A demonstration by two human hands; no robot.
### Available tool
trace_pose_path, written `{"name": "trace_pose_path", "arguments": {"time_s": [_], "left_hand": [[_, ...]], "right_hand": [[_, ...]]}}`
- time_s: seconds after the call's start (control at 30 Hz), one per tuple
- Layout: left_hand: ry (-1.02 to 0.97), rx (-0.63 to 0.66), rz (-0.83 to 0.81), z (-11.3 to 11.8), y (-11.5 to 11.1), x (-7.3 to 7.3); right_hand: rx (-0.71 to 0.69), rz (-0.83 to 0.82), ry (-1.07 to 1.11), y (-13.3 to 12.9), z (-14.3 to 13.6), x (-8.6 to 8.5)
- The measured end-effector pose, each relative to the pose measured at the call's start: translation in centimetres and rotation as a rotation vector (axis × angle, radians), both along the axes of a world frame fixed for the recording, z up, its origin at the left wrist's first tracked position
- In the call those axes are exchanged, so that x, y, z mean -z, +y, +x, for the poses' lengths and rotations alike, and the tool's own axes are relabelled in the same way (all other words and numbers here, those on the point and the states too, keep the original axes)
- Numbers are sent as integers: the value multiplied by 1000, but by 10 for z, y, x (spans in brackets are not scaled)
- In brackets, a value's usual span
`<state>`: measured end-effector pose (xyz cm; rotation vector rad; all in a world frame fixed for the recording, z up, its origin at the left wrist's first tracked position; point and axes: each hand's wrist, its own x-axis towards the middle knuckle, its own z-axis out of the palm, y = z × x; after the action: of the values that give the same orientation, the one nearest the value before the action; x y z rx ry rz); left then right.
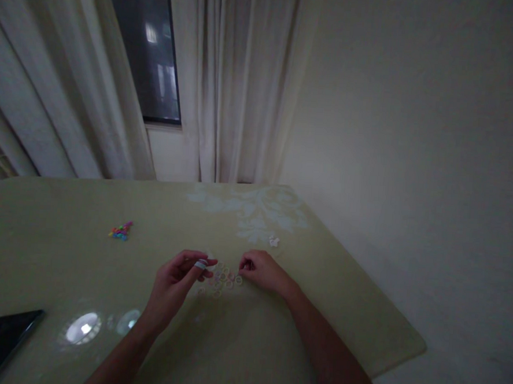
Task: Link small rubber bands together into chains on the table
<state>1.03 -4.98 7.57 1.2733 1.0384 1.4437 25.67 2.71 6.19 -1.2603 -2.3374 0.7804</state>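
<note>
Flanking pale rings (pixel 222 277) (surfaces illegibly small): left hand (pixel 176 278), right hand (pixel 264 270).

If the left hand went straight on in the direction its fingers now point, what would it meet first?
Probably the rings just past its fingers; depth is unclear here, so the left hand might pass above them.

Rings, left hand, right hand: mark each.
Rings (pixel 223 277): head view, middle of the loose cluster.
Left hand (pixel 174 278): head view, middle of the hand.
Right hand (pixel 265 269): head view, back of the hand.
</note>
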Motion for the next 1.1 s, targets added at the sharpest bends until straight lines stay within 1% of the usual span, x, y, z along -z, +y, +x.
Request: {"name": "trace_pose_path", "arguments": {"time_s": [0.1, 0.2, 0.37, 0.47, 0.53, 0.67, 0.87, 0.97, 1.1], "left_hand": [[20, 36, -14, 2, 0, -2], [14, 45, -10, 6, -1, -3], [-19, 79, -5, 7, -1, -1], [-29, 72, 6, 6, -2, -1], [-24, 64, 12, 5, -2, -1], [12, 65, 12, 3, -2, 1], [40, 56, 43, 3, -2, 1], [58, 73, 56, 2, -2, 0], [68, 88, 45, 2, 0, 3]], "right_hand": [[-30, 8, -11, 1, -2, 4], [-39, 20, -85, 0, -3, 4], [-29, 105, -243, -8, -8, 2], [-32, 155, -302, -11, -9, 4], [-34, 159, -292, -10, -8, 6], [-38, 128, -183, -2, 0, 5], [-113, 47, -66, 3, 8, 1], [-98, 15, -83, 3, 6, 1], [-45, 66, -158, 1, 3, 2]]}}
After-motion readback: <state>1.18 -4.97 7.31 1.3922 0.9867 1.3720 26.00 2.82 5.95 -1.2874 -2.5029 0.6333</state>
